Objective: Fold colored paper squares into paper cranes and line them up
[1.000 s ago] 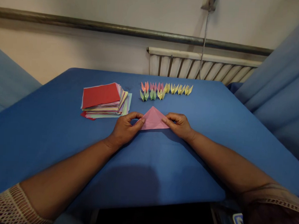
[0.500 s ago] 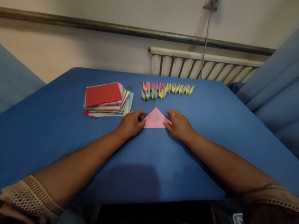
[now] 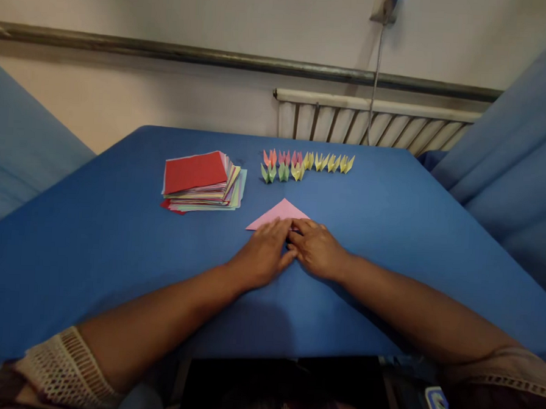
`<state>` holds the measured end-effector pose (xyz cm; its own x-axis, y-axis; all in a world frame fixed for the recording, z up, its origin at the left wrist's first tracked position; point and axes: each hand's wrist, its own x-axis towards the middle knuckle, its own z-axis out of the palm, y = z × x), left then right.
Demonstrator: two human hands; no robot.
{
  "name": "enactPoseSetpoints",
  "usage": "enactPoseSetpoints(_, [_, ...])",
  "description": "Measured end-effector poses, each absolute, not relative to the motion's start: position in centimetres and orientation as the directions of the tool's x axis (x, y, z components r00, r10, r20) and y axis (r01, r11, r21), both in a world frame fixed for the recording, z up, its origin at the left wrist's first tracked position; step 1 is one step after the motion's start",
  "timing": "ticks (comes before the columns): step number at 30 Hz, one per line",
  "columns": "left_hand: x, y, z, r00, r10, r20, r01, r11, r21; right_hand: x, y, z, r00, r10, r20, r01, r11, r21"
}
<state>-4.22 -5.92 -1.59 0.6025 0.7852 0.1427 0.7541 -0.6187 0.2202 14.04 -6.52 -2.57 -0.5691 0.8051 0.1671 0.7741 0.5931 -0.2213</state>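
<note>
A pink sheet of origami paper (image 3: 279,211), folded to a triangle, lies flat on the blue table with its peak pointing away from me. My left hand (image 3: 262,253) lies on the near folded edge, fingers stretched out over the paper. Beside it my right hand (image 3: 317,248) rests on the right part of the same edge, its fingers extended and meeting the left fingertips near the middle. The right corner of the triangle is hidden under my right hand.
A stack of coloured paper (image 3: 196,173) with a red sheet on top sits at the left. Several folded paper cranes (image 3: 321,162) stand in two rows at the back. Behind the blue table (image 3: 391,223) are a radiator (image 3: 332,116) and a wall pipe (image 3: 193,52). Curtains (image 3: 523,138) hang at both sides.
Both hands have come off the paper's side corners and moved together onto the near edge. The left hand has slid right and opened flat; the left corner of the triangle now shows.
</note>
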Motion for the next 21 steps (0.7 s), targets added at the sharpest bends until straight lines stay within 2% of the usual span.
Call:
enactPoseSetpoints(2, [-4.0, -7.4, -1.6, 0.645, 0.760, 0.080, 0.735, -0.646, 0.206, 14.0, -6.6, -2.4, -0.567, 0.809, 0.156, 0.778, 0.588, -0.222])
enactPoseSetpoints(7, [-5.9, -8.6, -1.4, 0.617, 0.787, -0.023, 0.785, -0.613, 0.091, 14.1, -6.6, -1.9, -0.564, 0.815, 0.133, 0.790, 0.579, -0.200])
enactPoseSetpoints(14, [-8.4, -9.3, 0.8, 0.449, 0.893, -0.024, 0.893, -0.450, -0.013, 13.8, -6.6, -1.7, -0.558, 0.819, 0.137, 0.799, 0.574, -0.180])
enactPoseSetpoints(16, [-7.8, -8.7, 1.4, 0.437, 0.898, 0.053, 0.900, -0.437, -0.013, 13.7, -6.6, -1.6, -0.554, 0.820, 0.144, 0.801, 0.573, -0.177])
enactPoseSetpoints(18, [-6.5, -7.9, 1.5, 0.499, 0.856, 0.137, 0.864, -0.504, 0.004, 13.6, -6.6, -1.4, -0.555, 0.820, 0.140, 0.800, 0.572, -0.180])
enactPoseSetpoints(21, [-4.2, -6.3, 0.5, 0.648, 0.761, 0.033, 0.752, -0.646, 0.132, 13.7, -6.6, -1.2, -0.561, 0.821, 0.106, 0.795, 0.570, -0.207])
